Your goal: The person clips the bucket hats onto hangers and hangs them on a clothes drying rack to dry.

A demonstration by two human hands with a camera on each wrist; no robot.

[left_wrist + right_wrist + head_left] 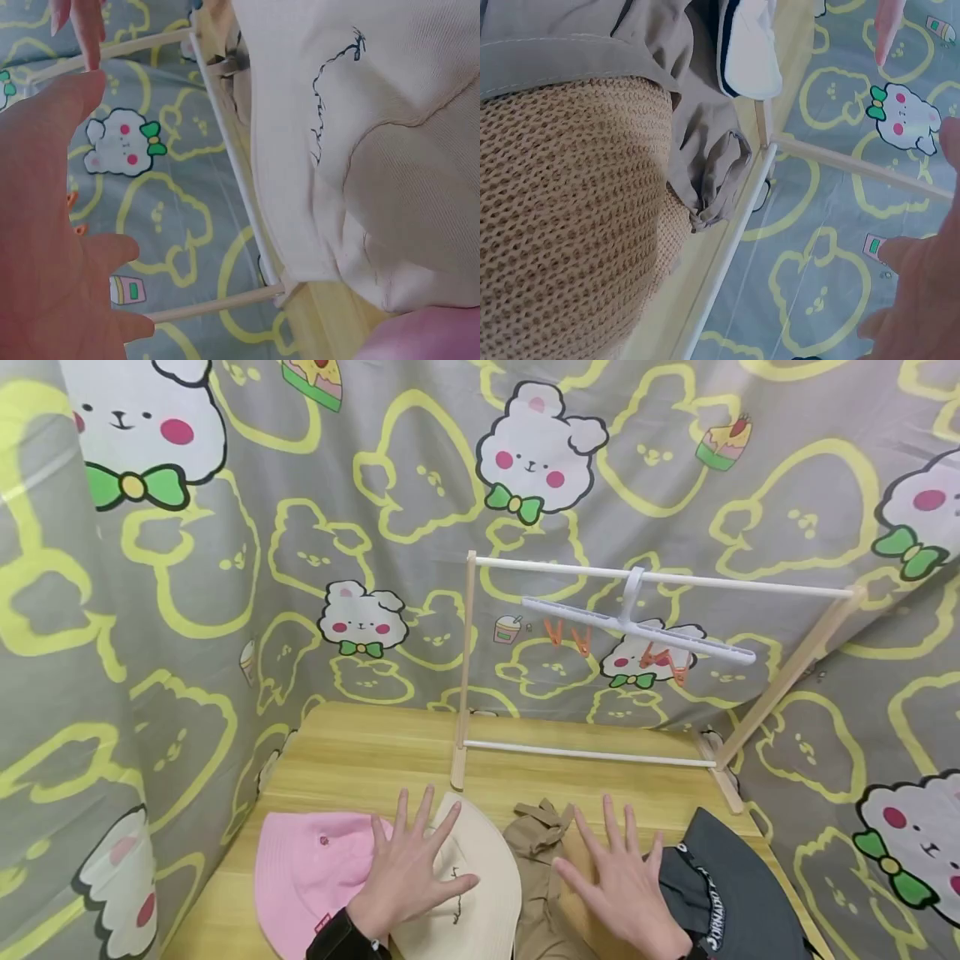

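My left hand (411, 868) is spread with straight fingers above a pink bucket hat (315, 868) and a cream hat (491, 877). In the left wrist view that cream hat (397, 135) shows dark stitched lettering on its front. Fingers fanned out, my right hand (626, 889) hovers between a brown hat with a tied bow (536, 843) and a dark grey hat (731, 877) with a lettered band. Seen from the right wrist, a tan knitted part (570, 210) lies beside the brown fabric bow (720, 172). Neither hand holds anything.
Behind the hats stands a wooden rack with a white top rod (555, 567). A pale hanger (637, 628) with several orange clips (581, 642) hangs from it. Patterned grey curtain (420, 543) encloses the wooden table (360, 752) at the back and sides.
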